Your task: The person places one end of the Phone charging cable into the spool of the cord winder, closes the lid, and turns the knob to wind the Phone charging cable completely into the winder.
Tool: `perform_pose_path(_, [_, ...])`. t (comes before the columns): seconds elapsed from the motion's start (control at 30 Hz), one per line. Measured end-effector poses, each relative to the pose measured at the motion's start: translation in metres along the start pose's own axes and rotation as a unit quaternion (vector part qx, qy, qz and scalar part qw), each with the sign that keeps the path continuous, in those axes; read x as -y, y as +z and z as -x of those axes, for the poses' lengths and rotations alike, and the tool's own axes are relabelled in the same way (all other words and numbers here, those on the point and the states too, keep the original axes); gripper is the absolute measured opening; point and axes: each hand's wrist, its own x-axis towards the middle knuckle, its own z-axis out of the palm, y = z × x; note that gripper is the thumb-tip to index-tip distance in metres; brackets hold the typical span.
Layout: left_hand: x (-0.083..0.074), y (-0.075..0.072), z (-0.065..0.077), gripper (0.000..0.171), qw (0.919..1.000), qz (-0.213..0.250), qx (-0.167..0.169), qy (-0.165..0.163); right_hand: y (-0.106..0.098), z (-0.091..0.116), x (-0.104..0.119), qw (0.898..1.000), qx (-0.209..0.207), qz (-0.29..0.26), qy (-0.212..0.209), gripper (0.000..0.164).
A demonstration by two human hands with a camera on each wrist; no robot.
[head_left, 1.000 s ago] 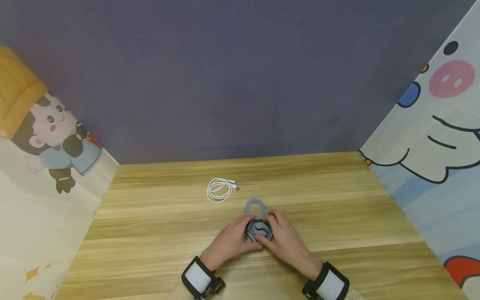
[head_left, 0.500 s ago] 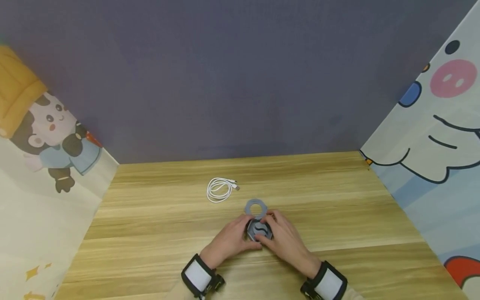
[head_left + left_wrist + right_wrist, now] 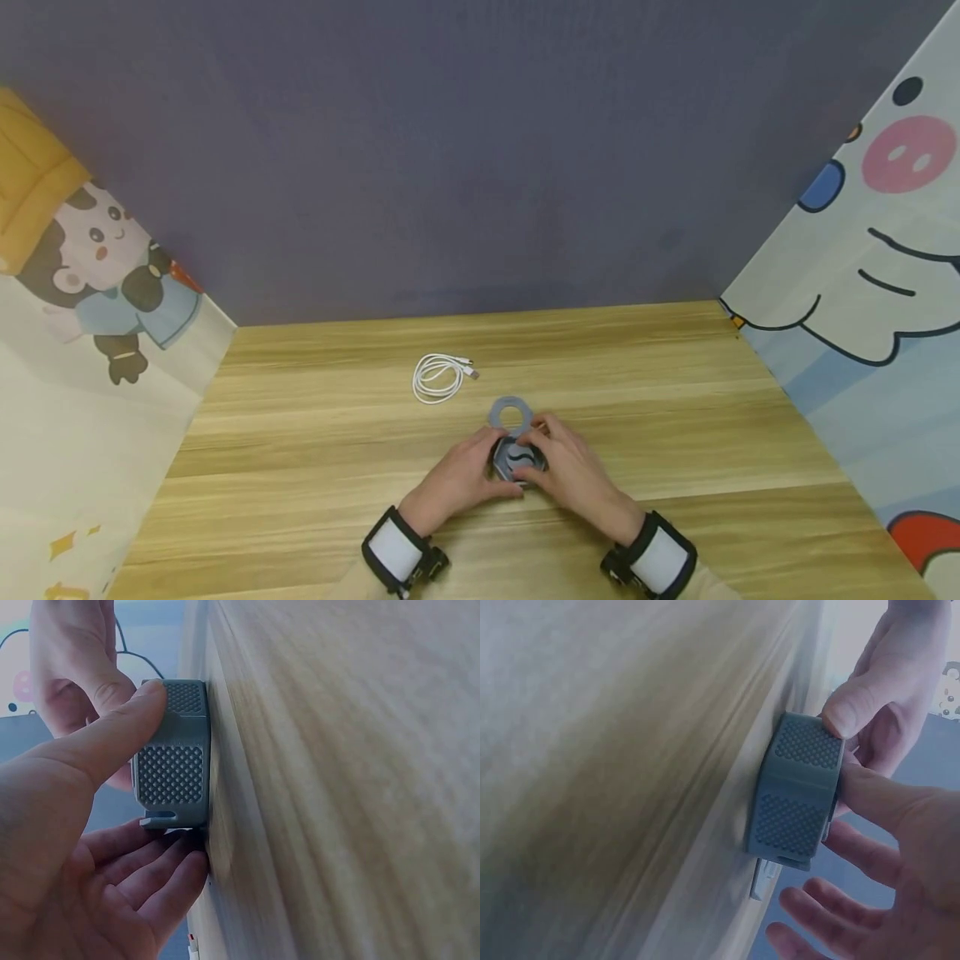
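A grey hexagonal cable winder (image 3: pixel 501 470) stands on the wooden table, its side panels studded with small bumps. Set in its top is a round disc (image 3: pixel 519 467) with a dark S-shaped groove. My left hand (image 3: pixel 457 479) grips the winder from the left, thumb on the near side and fingers behind, as the left wrist view shows. With thumb and forefinger, my right hand (image 3: pixel 576 471) pinches the disc at the top; its other fingers spread loosely past the far side. A flat grey ring (image 3: pixel 495 414) lies flat against the winder's far side.
A coiled white USB cable (image 3: pixel 422 385) lies further back on the table (image 3: pixel 315 458), left of the ring. Behind the table rises a dark grey-blue panel (image 3: pixel 480 167). Cartoon-printed panels stand at the left (image 3: pixel 45 450) and right (image 3: pixel 840 400).
The S-shaped groove has turned slightly counterclockwise, and my right forefinger has shifted a little left with it. My left hand, the ring and the cable stay about where they were.
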Motion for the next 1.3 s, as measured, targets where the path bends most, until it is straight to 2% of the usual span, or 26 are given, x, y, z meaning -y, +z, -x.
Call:
perform_pose_path(0.47, [0.002, 0.000, 0.001, 0.074, 0.9999, 0.009, -0.004, 0.005, -0.004, -0.002, 0.001, 1.000, 0.029, -0.003, -0.006, 0.038])
perform_pose_path(0.83, [0.000, 0.001, 0.000, 0.071, 1.0000, 0.002, 0.002, 0.006, 0.000, -0.001, -0.001, 1.000, 0.015, 0.005, -0.012, 0.040])
perform_pose_path(0.97, [-0.002, 0.001, 0.001, 0.083, 0.9999, 0.008, 0.013, 0.003, 0.001, 0.002, -0.001, 0.999, 0.007, 0.034, -0.023, 0.042])
perform_pose_path(1.13, [0.002, -0.001, 0.004, 0.113, 0.9986, 0.018, 0.047, -0.018, 0.000, 0.006, 0.002, 0.998, 0.009, 0.047, -0.027, 0.045])
perform_pose_path(1.2, [0.004, -0.005, 0.005, 0.116, 0.9980, 0.021, 0.056, -0.023, -0.001, 0.007, 0.004, 0.999, 0.012, 0.043, -0.026, 0.046])
perform_pose_path(1.3, [0.007, -0.013, 0.005, 0.109, 0.9984, 0.026, 0.048, -0.014, -0.002, 0.008, 0.005, 0.999, 0.011, 0.040, -0.022, 0.047])
